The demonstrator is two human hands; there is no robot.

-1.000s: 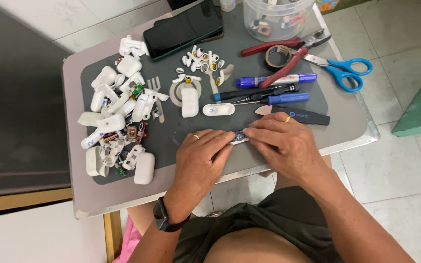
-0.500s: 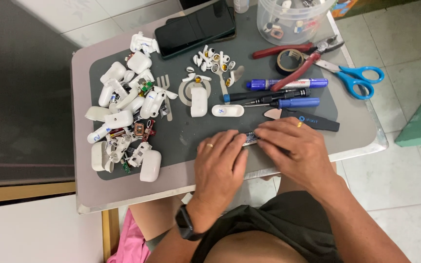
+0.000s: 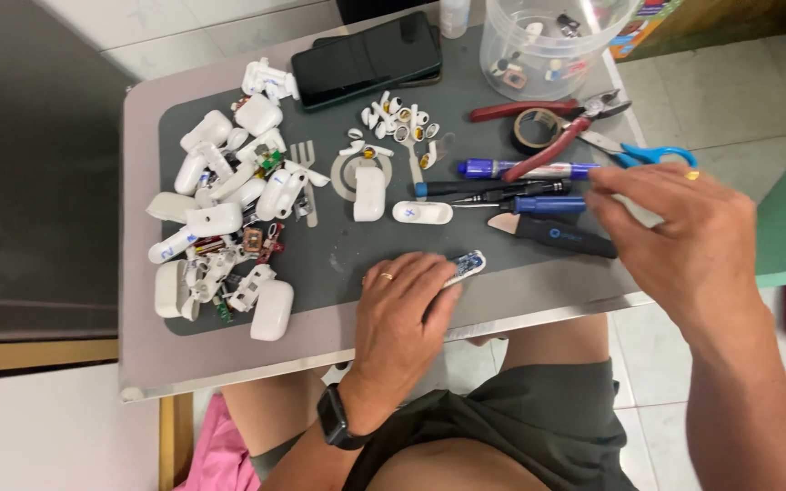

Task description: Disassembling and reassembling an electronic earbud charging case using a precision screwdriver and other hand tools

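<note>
Matt grey mat (image 3: pixel 338 264); glossy white plastic cases (image 3: pixel 270 311), clear plastic tub (image 3: pixel 520 41)

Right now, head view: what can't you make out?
- Small blue-tipped part: mostly under the left hand; its shape can't be told.
- Right hand: fingertips over the blue screwdriver; contact unclear.
- Clear tub: cut off by the top edge; contents too small to tell apart.
- White case pile: parts overlap, count unclear.
- Scissors: blades hidden behind the right hand.
</note>
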